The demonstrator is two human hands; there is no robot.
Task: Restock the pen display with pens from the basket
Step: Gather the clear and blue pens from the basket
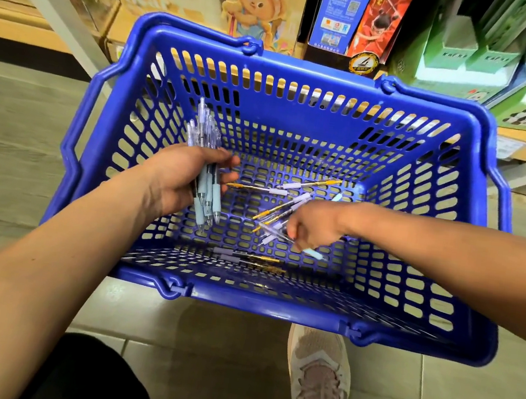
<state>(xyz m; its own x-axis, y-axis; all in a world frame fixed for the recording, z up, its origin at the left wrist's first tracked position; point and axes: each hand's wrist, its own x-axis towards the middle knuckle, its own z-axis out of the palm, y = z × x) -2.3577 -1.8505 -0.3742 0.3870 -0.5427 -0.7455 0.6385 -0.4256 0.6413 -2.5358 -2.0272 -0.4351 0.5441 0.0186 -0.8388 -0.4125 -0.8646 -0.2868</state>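
Note:
A blue plastic basket (274,308) stands on the floor in front of me. My left hand (177,181) grips a bunch of pens (206,172) with pale blue grips, tips pointing down, inside the basket's left side. My right hand (313,224) reaches down to the basket floor and pinches a pale blue pen (313,253) among several loose pens (283,202) with yellow and lilac parts. Two more pens (248,259) lie near the front wall. The pen display is not in view.
Low shelves behind the basket hold cartoon-printed boxes (257,4), a blue and red box (362,18) and green boxes (495,52). A white shelf post (47,0) slants at the left. My shoe (319,381) rests on the tiled floor just before the basket.

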